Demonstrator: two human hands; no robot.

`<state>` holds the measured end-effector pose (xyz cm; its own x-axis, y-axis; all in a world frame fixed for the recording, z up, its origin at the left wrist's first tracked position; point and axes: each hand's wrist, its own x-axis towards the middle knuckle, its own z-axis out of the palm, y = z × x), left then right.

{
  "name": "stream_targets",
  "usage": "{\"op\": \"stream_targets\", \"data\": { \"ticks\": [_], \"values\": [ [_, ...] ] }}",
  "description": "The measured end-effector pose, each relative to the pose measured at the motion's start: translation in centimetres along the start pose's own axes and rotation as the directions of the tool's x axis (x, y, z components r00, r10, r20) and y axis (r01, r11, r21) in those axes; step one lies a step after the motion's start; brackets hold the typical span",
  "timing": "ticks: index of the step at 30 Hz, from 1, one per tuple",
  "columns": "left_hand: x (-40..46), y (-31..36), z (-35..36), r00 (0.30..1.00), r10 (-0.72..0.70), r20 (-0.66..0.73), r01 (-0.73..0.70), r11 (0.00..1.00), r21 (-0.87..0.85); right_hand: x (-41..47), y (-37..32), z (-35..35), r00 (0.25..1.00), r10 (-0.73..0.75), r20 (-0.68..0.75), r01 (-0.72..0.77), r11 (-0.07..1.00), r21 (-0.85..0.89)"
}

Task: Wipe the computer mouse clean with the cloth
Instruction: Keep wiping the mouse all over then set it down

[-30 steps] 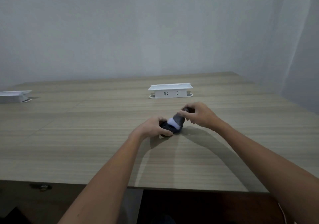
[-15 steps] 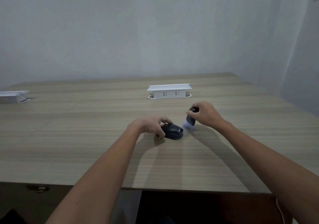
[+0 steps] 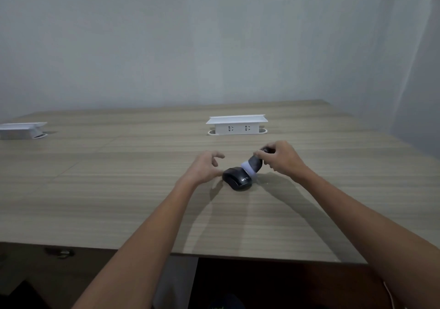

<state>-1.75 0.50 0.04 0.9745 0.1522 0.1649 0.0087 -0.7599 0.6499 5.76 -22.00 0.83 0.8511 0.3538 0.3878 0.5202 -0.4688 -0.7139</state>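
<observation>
We find the wiping step in hand: the right hand (image 3: 283, 158) has its fingertips (image 3: 258, 153) pinched together on the upper end of the cloth (image 3: 252, 165), a dark rolled piece with a pale lower end, held tilted so that the pale end points down toward the computer mouse (image 3: 238, 179); whether that end touches the shell or hangs just clear of it we cannot tell. The mouse, black with light lettering on its near side, lies flat on the wooden table (image 3: 119, 189), directly below and slightly left of the pinching fingertips; it sits just right of the left hand (image 3: 204, 168), whose fingers (image 3: 217, 156) are spread apart and curled, gripping nothing, the thumb close beside the shell but apparently not on it. In our judgement the next move calls for the left fingers to close on the flanks of the mouse and steady it, and for the right fingertips to bring the pale end down firmly and draw it across the top; unbraced, the mouse may slide. A white socket box (image 3: 237, 125) stands well beyond both hands.
</observation>
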Motion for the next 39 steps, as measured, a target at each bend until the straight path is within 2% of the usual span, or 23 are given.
{"op": "stream_targets", "data": {
  "ticks": [4,9,11,15,17,19,21,23,26,28,32,34,39],
  "values": [
    [-0.4,0.4,0.8,0.991,-0.106,0.077,0.12,0.974,-0.195,-0.2,0.3,0.6,0.992,0.069,0.101,-0.079,0.992,0.094],
    [0.3,0.6,1.7,0.989,-0.144,0.036,0.149,0.953,-0.263,-0.6,0.3,0.3,0.985,0.09,0.149,-0.106,0.989,0.103],
    [0.4,0.5,1.9,0.989,-0.144,0.035,0.148,0.949,-0.279,-0.5,-0.2,-0.2,0.985,0.066,0.162,-0.083,0.992,0.097],
    [0.8,0.1,2.4,0.99,-0.128,0.06,0.141,0.929,-0.342,-0.4,-0.8,-0.8,0.998,-0.007,0.058,0.0,0.994,0.112],
    [1.0,0.1,2.7,0.989,-0.125,0.075,0.145,0.911,-0.385,-0.8,-1.1,-0.7,0.986,-0.083,0.145,0.067,0.992,0.109],
    [1.2,0.0,2.9,0.989,-0.127,0.073,0.146,0.901,-0.408,-0.9,-0.9,-0.2,0.971,-0.134,0.196,0.135,0.991,0.009],
    [1.6,-0.3,3.1,0.989,-0.129,0.07,0.147,0.901,-0.409,-0.5,-0.5,0.0,0.984,-0.164,0.072,0.172,0.977,-0.123],
    [1.8,-0.5,3.2,0.989,-0.127,0.072,0.145,0.901,-0.409,-0.4,-0.4,0.0,0.98,-0.2,-0.022,0.194,0.968,-0.158],
    [2.2,-0.9,3.3,0.991,-0.114,0.076,0.134,0.911,-0.39,-0.8,-1.0,0.1,0.972,-0.222,0.08,0.227,0.972,-0.067],
    [2.3,-1.1,3.3,0.991,-0.113,0.077,0.134,0.916,-0.378,-0.9,-1.1,0.2,0.968,-0.208,0.139,0.218,0.974,-0.065],
    [2.5,-1.1,3.4,0.989,-0.108,0.102,0.14,0.909,-0.392,-0.2,0.0,-0.1,0.987,-0.161,-0.022,0.153,0.966,-0.207],
    [2.6,-1.0,3.4,0.988,-0.106,0.11,0.14,0.91,-0.389,-0.3,0.3,0.0,0.993,-0.113,-0.043,0.104,0.98,-0.168],
    [3.0,-0.9,3.1,0.984,-0.091,0.152,0.141,0.924,-0.357,-1.5,0.2,0.5,0.998,-0.03,0.048,0.032,0.999,-0.034]
  ]
}}
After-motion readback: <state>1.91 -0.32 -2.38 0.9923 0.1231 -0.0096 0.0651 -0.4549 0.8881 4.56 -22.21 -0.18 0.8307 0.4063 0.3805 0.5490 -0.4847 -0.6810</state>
